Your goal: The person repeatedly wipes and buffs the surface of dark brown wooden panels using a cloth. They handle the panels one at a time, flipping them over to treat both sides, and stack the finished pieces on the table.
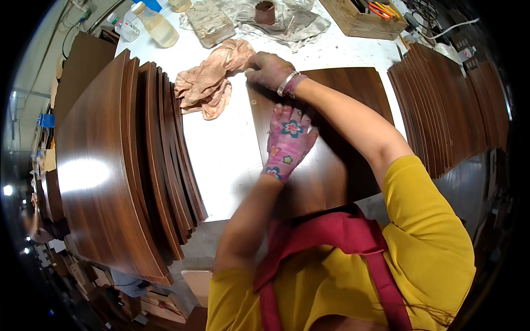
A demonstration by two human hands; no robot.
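A dark brown wood-grain board (326, 182) lies flat on the white table in front of me. My left hand (290, 140), in a pink flowered glove, rests on its left part with the fingers stretched out. Beyond it, my right hand (270, 71) reaches across to the board's far left corner; it wears a stained glove and a bracelet at the wrist. Its curled fingers grip the right end of a crumpled, pinkish-tan cloth (207, 83), though the fingertips are partly hidden. Most of the cloth spreads over the table to the left.
Stacks of brown boards stand on the left (105, 160) and the right (436, 105). At the back are a bottle of pale liquid (157, 25), a worn block (208, 23), a small brown pot (265, 12) on stained cloth, and a wooden tool box (361, 25).
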